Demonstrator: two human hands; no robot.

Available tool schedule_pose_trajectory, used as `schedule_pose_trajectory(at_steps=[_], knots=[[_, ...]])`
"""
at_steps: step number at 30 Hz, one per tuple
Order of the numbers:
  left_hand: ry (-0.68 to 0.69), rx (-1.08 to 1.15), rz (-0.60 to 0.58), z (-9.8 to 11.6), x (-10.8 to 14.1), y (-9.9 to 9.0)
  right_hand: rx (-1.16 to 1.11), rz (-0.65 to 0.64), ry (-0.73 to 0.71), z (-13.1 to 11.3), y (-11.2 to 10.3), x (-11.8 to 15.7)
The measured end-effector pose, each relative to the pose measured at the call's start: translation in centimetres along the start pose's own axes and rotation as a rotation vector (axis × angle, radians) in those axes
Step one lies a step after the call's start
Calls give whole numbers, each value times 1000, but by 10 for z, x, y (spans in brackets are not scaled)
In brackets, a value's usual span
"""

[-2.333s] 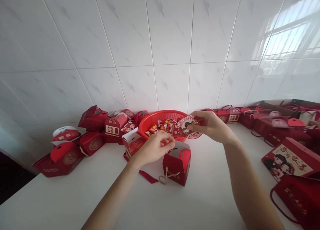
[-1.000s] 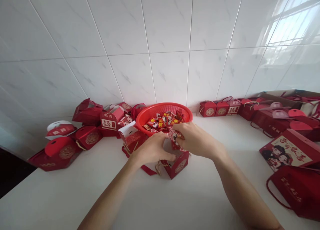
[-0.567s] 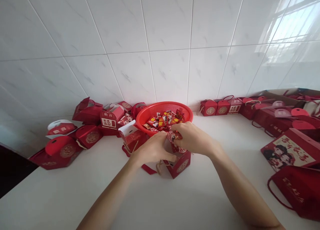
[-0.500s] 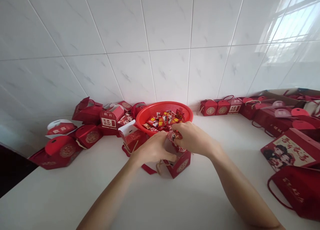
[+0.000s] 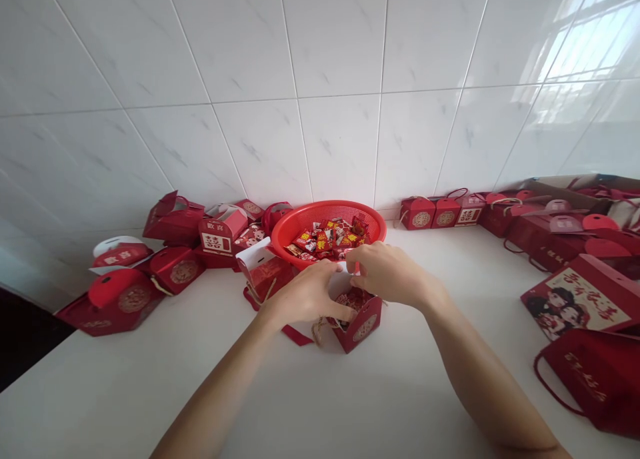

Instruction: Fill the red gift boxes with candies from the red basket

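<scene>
In front of the basket stands a small red gift box with its top open and wrapped candies inside. My left hand grips this box at its left side, thumb over the near rim and fingers toward the back. Above the box's right rear edge is my right hand, its thumb and bent forefinger apart and no candy visible between them. Part of the box's pale inner flap shows beside those fingertips. Just behind, a red plastic basket holds many wrapped candies.
An open red box with a pale flap stands left of my left hand. More red gift boxes are heaped at the left. A row of boxes and larger ones line the right side. A tiled wall rises behind.
The candies that were in my right hand are now out of it, and candies show in the box below. My right fingers have parted; my left hand keeps its hold.
</scene>
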State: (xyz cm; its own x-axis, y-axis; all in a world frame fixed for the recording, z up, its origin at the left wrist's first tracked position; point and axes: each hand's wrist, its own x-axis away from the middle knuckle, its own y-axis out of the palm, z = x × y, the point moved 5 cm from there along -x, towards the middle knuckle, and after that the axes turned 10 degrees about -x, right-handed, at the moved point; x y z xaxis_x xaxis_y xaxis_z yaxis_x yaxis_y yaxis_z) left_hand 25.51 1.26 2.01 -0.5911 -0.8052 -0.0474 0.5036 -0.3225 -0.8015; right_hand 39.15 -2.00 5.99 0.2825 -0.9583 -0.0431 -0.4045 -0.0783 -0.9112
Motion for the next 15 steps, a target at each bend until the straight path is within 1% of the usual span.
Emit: schedule_pose_trajectory(at_steps=[4,7,9,12,15], knots=[[36,-147,-124,2,0,3,48,-76,-22,4,1,0],[42,-190,-123,1,1,1,86,-112,-22,11,-1,0],[30,-201,-126,-1,1,0,94,-121,7,17,-3,1],[13,-195,-158,-5,0,0,66,-136,63,29,-7,2],[2,-184,-159,-8,0,-1,23,-173,69,37,-10,3]])
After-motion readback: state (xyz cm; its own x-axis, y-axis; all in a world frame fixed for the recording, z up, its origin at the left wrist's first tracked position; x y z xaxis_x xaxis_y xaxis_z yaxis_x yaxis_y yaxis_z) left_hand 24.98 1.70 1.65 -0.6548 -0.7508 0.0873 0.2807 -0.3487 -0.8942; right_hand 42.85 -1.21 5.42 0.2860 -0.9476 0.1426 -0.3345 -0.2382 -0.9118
